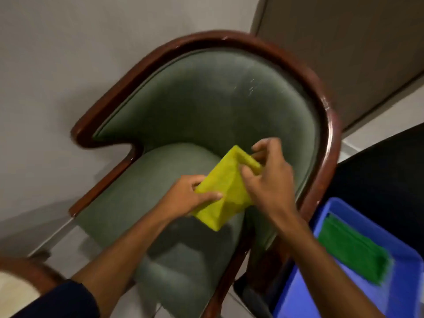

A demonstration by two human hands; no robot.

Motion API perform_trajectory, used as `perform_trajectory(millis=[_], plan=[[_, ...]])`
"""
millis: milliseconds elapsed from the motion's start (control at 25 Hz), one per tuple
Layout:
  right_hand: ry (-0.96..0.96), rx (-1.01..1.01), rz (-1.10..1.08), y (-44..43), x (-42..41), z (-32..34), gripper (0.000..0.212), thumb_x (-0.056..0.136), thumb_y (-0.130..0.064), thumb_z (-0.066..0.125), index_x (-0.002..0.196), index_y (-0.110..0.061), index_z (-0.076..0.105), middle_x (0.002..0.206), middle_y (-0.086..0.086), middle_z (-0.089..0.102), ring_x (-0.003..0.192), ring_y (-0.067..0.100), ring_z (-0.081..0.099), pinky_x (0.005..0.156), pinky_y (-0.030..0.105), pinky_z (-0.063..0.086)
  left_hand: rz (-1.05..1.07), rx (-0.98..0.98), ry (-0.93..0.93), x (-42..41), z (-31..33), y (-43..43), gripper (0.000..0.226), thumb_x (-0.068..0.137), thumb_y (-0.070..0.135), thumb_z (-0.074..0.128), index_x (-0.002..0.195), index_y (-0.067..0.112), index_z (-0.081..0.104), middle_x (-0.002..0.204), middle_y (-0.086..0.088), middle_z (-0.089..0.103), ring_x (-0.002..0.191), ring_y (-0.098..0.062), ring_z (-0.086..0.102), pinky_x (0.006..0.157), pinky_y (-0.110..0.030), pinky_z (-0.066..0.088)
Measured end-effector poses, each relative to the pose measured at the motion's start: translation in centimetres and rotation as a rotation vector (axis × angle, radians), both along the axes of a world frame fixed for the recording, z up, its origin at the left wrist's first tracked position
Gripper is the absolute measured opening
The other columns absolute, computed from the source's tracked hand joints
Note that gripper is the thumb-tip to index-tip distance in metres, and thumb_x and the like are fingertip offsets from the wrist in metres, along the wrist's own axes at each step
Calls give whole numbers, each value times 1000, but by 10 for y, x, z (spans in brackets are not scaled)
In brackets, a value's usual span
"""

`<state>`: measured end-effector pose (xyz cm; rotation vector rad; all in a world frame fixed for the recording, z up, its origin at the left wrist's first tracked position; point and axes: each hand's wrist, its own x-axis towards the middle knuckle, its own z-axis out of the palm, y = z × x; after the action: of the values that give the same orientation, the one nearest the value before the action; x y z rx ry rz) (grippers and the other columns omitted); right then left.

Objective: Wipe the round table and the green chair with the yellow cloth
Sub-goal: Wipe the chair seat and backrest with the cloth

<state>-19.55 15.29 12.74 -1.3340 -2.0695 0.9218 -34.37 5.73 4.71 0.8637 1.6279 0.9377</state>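
Both hands, left hand point(188, 193) and right hand point(268, 177), grip the yellow cloth point(226, 188) above the green chair point(195, 104) seat.

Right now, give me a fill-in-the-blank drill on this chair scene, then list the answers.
1. Both hands hold a folded cloth coloured ____.
2. The left hand and right hand hold it above the seat of the ____ chair.
3. The blue tub holds a cloth coloured ____.

Answers: yellow; green; green

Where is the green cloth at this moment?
In the head view, the green cloth lies inside the blue bin at the lower right, beside the green chair.
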Motion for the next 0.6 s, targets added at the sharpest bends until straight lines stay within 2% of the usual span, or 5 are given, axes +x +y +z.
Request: perform_trajectory(millis=[80,160,320,440,600], plan=[[-33,295,-61,71,18,43,24,77,-10,65,95,-19,54,91,-2,60,87,17,57,74,25,41,15,109,-136,31,41,78,16,79,9,78,87,18,67,65,13,73,59,9,62,55,-12,51],[-138,519,-147,135,27,70,28,81,-15,65,107,-15,56,112,12,59,104,26,55,88,38,44,84,196,-102,46,71,143,31,83,18,75,111,16,63,93,-2,78,75,0,69,73,-23,59],[-639,483,-128,185,23,43,84,86,-56,57,149,-11,23,158,24,18,145,39,20,112,56,25,105,220,888,-20,70,183,56,92,47,56,141,23,41,143,-7,54,133,-23,47,110,-47,36],[-778,384,-31,185,30,-3,90,91,-57,51,152,-5,9,156,29,19,140,42,28,105,54,39,57,94,1355,-108,43,158,67,93,48,50,149,18,29,161,-15,24,150,-30,18,119,-56,19],[-680,545,-18,240,4,0,77,91,-56,48,144,-3,28,122,28,56,102,45,57,83,50,50,98,-198,1413,-193,16,117,88,90,56,51,155,18,6,163,-23,0,151,-40,3,118,-64,11]])
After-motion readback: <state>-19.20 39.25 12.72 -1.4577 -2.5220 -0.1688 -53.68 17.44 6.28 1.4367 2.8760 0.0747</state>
